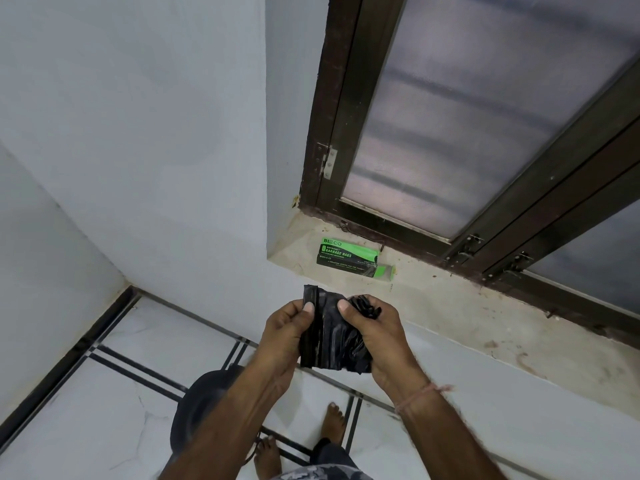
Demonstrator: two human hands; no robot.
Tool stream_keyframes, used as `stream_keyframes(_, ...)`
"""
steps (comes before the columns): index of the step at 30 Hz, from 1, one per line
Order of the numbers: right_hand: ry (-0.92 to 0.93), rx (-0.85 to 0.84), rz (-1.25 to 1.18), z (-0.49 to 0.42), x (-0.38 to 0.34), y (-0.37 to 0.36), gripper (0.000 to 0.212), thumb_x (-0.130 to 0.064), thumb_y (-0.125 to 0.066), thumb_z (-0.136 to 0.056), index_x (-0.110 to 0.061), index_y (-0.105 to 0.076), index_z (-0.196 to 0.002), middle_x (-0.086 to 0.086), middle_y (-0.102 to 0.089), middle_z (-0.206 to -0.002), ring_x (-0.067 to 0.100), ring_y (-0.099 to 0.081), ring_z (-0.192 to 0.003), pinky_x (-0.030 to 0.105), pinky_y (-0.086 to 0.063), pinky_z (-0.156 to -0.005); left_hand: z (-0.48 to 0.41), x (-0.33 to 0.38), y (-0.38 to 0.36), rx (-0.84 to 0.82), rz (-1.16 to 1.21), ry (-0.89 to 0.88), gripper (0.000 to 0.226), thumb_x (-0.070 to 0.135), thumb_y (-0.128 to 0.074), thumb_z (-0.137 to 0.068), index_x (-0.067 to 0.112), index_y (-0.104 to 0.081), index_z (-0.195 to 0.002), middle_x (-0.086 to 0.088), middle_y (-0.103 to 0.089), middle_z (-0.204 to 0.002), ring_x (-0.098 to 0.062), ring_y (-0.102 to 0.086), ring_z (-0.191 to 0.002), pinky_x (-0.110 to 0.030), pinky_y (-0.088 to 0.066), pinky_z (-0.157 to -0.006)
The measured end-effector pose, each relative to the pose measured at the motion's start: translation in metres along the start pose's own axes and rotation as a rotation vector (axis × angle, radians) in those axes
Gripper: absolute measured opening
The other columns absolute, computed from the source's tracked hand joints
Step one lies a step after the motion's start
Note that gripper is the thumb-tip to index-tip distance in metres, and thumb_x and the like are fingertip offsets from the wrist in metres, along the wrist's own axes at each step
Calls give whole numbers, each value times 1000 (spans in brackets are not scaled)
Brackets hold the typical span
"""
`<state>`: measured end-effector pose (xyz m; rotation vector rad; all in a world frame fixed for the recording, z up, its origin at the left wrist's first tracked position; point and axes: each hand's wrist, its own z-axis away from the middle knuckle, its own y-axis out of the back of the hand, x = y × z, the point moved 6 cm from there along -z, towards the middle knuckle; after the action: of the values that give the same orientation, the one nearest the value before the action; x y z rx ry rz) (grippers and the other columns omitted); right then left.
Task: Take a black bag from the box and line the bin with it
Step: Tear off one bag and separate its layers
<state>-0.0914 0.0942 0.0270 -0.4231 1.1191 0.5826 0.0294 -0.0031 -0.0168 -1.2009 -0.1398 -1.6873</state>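
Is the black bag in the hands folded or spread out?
Folded. The black bag is a compact creased packet pinched by the left hand and right hand; no open mouth shows.

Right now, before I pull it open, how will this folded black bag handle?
Probably floppy: the black bag crumples and sags between the left hand and right hand. Likely very light, since thumb pinches hold it. Its glossy film looks slippery, so layers may resist separating.
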Motion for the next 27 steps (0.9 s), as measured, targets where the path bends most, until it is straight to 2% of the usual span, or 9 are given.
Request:
stream_keyframes(3,2,5,-4,-1,1,0,7,-7,-73,-93,-5,-67,-90,10,-71,-80,22,-68,-76,30,-59,-69,-1,-2,-1,19,4,14,24,17,-54,-107,3,-65,-122,-23,-76,-115,-30,-73,-99,-48,-58,-92)
stream_keyframes(6,12,0,3,-1,1,-1,4,-2,-72,-92,-5,-70,-90,9,-73,-81,21,-70,-79,31,-60,-73,2,1,-3,16,15,5,25,24,-53,-107,6,-64,-120,-16,-77,-109,-27,-70,-97,-47,-56,-89)
stream_keyframes(8,13,-7,-1,-1,2,-1,6,-1,-71,-92,-6,-71,-90,9,-74,-83,22,-71,-81,34,-60,-76,4,3,-5,-9,3,-7,30,29,-61,-102,7,-65,-121,-14,-78,-108,-26,-72,-97,-46,-57,-89)
stream_keyframes(10,11,-6,-11,0,2,0,8,0,-69,-94,-7,-71,-91,8,-74,-84,21,-71,-82,32,-59,-75,3,4,-5,-7,-23,-21,29,19,-68,-98,8,-67,-124,-17,-78,-112,-32,-75,-104,-44,-60,-89)
stream_keyframes(15,-5,11,14,-1,4,0,18,0,-60,-99,-10,-74,-99,10,-78,-95,23,-72,-89,39,-60,-82,2,0,-4,-25,-36,30,28,11,-50,-107,10,-73,-123,-19,-77,-115,-38,-72,-112,-47,-59,-95)
stream_keyframes(18,-19,26,17,0,5,1,18,-8,-57,-104,-12,-74,-104,10,-78,-95,26,-72,-87,32,-61,-67,3,-1,-5,-33,-66,35,31,15,-44,-111,14,-71,-126,-16,-78,-116,-36,-73,-111,-56,-58,-96)
stream_keyframes(20,-12,-13,1,3,3,0,15,-19,-61,-103,-12,-74,-106,13,-78,-95,25,-72,-83,28,-57,-60,5,0,-6,-26,-85,24,29,19,-45,-111,15,-70,-125,-16,-78,-114,-36,-74,-105,-55,-60,-88)
stream_keyframes(22,-5,-56,-36,5,2,-2,19,-24,-71,-97,-8,-73,-107,17,-77,-95,24,-73,-82,35,-58,-67,7,1,-6,-16,-95,7,24,21,-51,-109,14,-68,-124,-17,-78,-112,-33,-74,-99,-49,-62,-80)
stream_keyframes(27,4,-7,-13,4,-1,0,14,-11,-80,-88,-3,-70,-94,5,-74,-77,18,-70,-71,31,-58,-62,8,5,-5,-22,-76,-21,24,19,-57,-105,6,-71,-120,-26,-76,-113,-38,-74,-98,-54,-62,-84)
